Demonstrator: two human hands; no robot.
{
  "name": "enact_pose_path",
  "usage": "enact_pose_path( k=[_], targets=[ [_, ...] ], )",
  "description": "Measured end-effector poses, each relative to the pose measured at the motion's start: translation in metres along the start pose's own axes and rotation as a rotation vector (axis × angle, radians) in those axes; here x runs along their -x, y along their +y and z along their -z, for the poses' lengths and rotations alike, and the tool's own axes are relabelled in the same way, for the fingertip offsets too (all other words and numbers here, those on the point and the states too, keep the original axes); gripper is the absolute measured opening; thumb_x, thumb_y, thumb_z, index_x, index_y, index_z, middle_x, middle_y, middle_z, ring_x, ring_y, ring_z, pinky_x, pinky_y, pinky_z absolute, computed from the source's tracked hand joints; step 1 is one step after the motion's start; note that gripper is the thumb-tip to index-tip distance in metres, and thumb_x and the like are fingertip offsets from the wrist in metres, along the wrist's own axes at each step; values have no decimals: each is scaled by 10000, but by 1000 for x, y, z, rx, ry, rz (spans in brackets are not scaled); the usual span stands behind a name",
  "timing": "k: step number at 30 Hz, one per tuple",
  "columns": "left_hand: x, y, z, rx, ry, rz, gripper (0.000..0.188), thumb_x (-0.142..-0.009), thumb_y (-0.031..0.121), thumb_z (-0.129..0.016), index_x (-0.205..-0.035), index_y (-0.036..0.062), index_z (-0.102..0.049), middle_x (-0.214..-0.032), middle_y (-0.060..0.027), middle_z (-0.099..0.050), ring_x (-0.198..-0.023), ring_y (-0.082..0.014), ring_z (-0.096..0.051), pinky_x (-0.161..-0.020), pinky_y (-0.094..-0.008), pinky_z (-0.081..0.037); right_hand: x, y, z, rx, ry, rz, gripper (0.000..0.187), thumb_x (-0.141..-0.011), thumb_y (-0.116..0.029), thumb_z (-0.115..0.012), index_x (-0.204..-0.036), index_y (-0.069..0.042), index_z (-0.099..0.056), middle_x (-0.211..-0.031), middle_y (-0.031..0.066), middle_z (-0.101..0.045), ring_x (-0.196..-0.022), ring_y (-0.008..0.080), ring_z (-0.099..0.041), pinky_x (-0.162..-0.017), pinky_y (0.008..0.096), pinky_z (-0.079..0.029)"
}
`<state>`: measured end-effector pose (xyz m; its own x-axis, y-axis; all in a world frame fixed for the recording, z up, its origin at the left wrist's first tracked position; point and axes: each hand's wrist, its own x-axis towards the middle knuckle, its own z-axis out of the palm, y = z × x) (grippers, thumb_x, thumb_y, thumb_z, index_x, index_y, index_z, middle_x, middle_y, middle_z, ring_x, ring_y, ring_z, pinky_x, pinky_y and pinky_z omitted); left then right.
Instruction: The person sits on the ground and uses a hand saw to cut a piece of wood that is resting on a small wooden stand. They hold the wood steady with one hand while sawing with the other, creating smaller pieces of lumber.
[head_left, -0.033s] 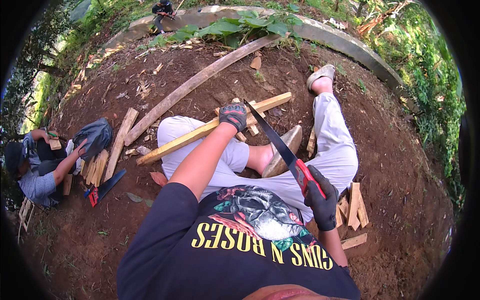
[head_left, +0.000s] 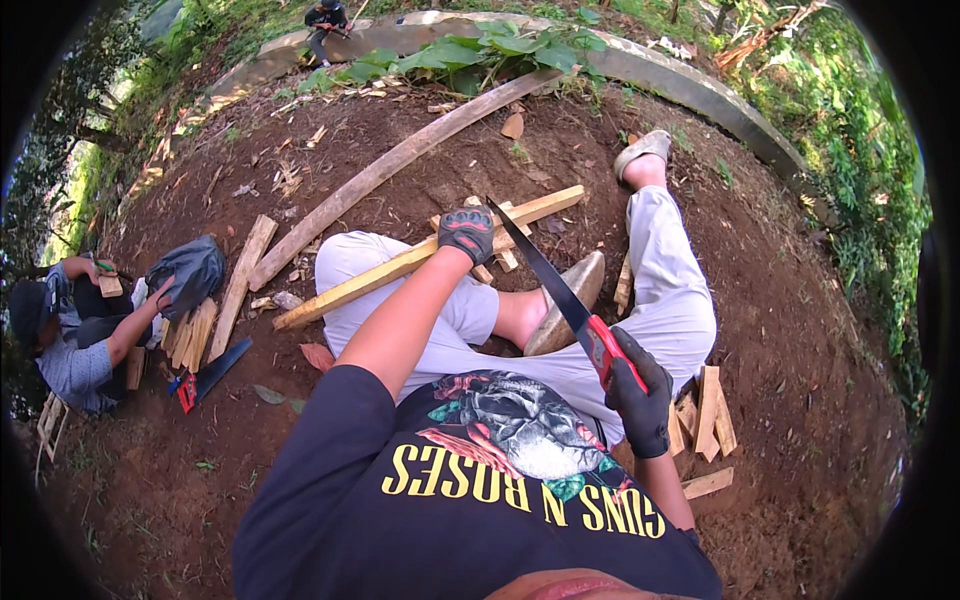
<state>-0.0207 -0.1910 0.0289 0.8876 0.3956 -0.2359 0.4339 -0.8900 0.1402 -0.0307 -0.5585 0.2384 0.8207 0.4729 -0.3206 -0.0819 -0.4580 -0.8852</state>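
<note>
My left hand, in a black and red glove, is closed around a long squared wooden stick. The stick slants across my bent left leg and over short wood pieces on the soil. In its black glove, my right hand grips the red handle of a hand saw. The dark blade points up and to the left. Its tip is close to the stick, just right of my left hand; whether the teeth touch the wood I cannot tell.
A long weathered plank lies across the soil beyond my legs. Cut wood pieces lie by my right hip. At left, a person sits with a dark plastic bag, wood and another saw. A low curved wall borders the ground.
My right hand and the saw have shifted very slightly to the left. The left hand and the stick look nearly unchanged.
</note>
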Motion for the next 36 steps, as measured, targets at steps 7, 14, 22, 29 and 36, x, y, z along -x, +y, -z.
enact_pose_path(
  k=[7,14,22,29,36],
  targets=[
    [10,0,3,41,35,-42,257,-880,184,-626,-1095,72,-711,-1077,-177,-764,-1014,-344,-756,-860,-488,-593,-133,43,-102,67,-1,193,441,-1033,-254,-661,-1411,-27,-682,-1326,200,-745,-1244,275,-711,-1054,385,-532],
    [3,-1,7,42,46,-11,259,-872,223,-668,-1072,104,-781,-1067,-136,-780,-1012,-309,-769,-842,-455,-604,-215,43,-171,30,61,268,451,-1034,-284,-676,-1429,-66,-681,-1339,205,-734,-1233,292,-713,-1071,397,-526],
    [12,1,9,56,22,9,280,-875,217,-638,-1098,82,-739,-1095,-173,-768,-1024,-341,-758,-873,-483,-593,-56,38,-67,16,-13,-49,464,-1041,-251,-645,-1466,-65,-657,-973,101,-779,-628,102,-643,-632,304,-531],
    [11,0,2,46,28,-12,276,-901,239,-617,-1110,81,-702,-1096,-182,-759,-1024,-361,-752,-874,-517,-581,-18,17,-19,155,-18,32,452,-1039,-215,-628,-1468,-79,-657,-915,94,-761,-615,119,-652,-626,318,-542],
    [9,6,13,27,20,-33,270,-863,213,-649,-1085,76,-719,-1077,-183,-763,-1004,-358,-758,-864,-498,-590,-196,66,-149,14,87,339,413,-1040,-258,-676,-1416,-91,-704,-907,56,-724,-604,95,-601,-573,295,-514]
  ],
)
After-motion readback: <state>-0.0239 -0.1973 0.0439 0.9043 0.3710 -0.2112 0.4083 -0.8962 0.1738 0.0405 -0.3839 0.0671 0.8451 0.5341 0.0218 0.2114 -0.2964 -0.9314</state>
